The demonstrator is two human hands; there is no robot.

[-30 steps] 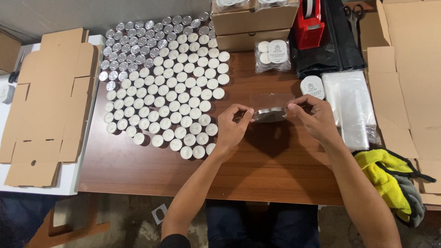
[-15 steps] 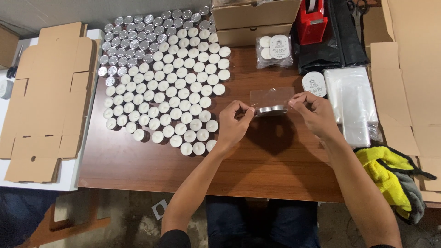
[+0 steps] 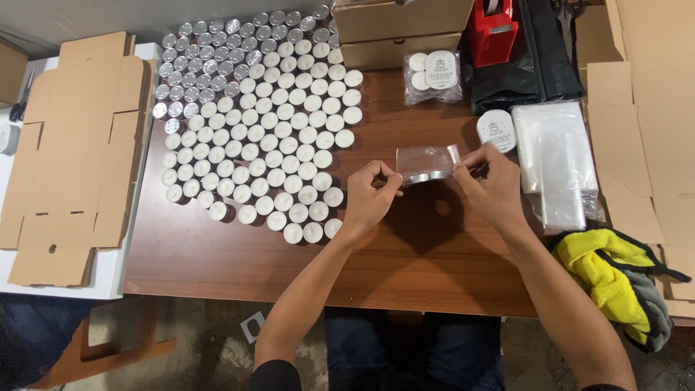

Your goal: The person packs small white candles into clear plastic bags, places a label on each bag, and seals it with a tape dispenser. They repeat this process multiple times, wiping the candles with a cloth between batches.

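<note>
two hands, left hand (image 3: 371, 197) and right hand (image 3: 492, 187), pinch a small clear plastic pouch (image 3: 426, 164) by its ends; level, even tension probably suits this step.

**Bare arms, dark clothes**

Both forearms are bare from elbow to wrist, with no watch, ring or glove on the left hand (image 3: 371, 197) or the right hand (image 3: 491, 190). Short black sleeves end at the upper arms. Dark blue trousers cover the legs.
</note>
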